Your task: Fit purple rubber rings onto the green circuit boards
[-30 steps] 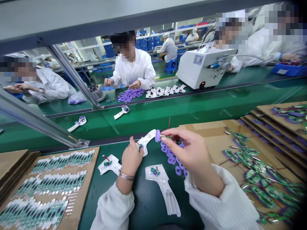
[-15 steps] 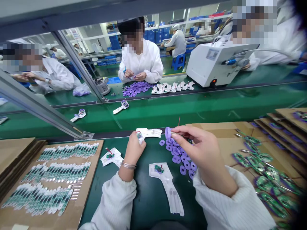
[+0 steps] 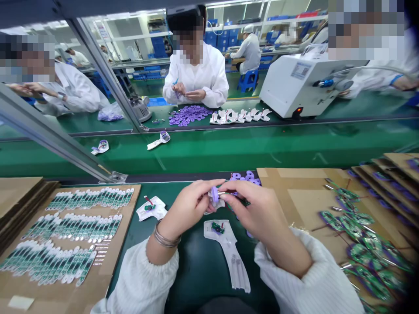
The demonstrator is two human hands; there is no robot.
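So, both hands are pinched closed over the green counter [image 3: 193,272], near its far edge. The left hand [image 3: 186,208] grips a white plastic shell [image 3: 216,204], while the right hand [image 3: 262,211] pinches a small green circuit board [image 3: 244,201], its metal pin [image 3: 221,192] pointing at a purple ring [image 3: 214,195] that sits against the shell. A second shell [image 3: 227,255] lies just below the hands, and a third [image 3: 151,208] lies to their left. Loose purple rings [image 3: 245,178] lie just beyond them, between cardboard sheets [image 3: 78,226] of white-and-green strips and wired boards [image 3: 356,231].
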